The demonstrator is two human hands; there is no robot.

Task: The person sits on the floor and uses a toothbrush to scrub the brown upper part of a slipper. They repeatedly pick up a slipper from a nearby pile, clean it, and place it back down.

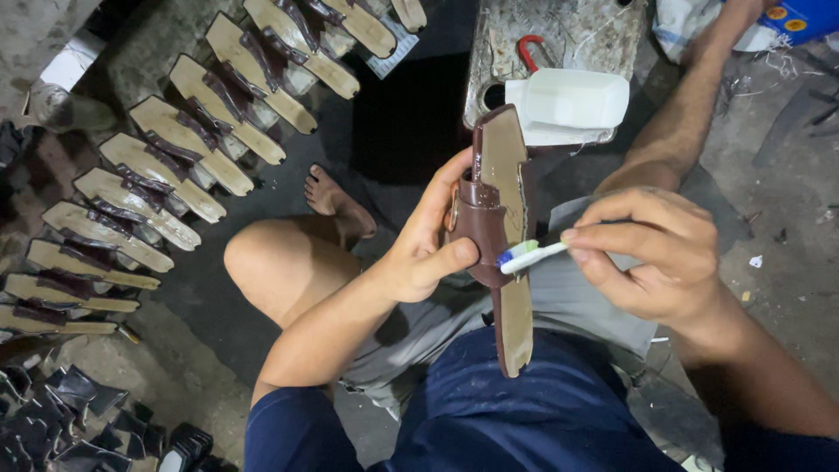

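Centre of frame: brown sandal (502,218) with a tan insole, held upright and lengthwise, toe end toward the top, heel end down over dark blue shorts (524,411). Left hand (424,249) wrapped around the sandal's left side, fingers curled behind the wide brown strap, thumb pressed flat on the strap's front. Right hand (651,258), centre right, fingers closed in a pinch on the white handle of a toothbrush (529,255); brush head, blue and green, touching the strap's lower right edge just beside the left thumb.

Just above the sandal, upper centre: white plastic tub (572,100) resting on a worn metal-topped stand (559,44), with a red hooked handle (529,51) lying behind the tub. Upper left to centre left: long curved row of finished sandals (175,162), same tan soles and brown straps, leaning one against the next on the dark floor. Lower left corner: heap of dark cut leather pieces (70,419). Bare foot (336,201) and bent knee (262,258) left of centre, between the row and the held sandal. Upper right corner: blue packet (800,17), partly cut off by the frame edge.
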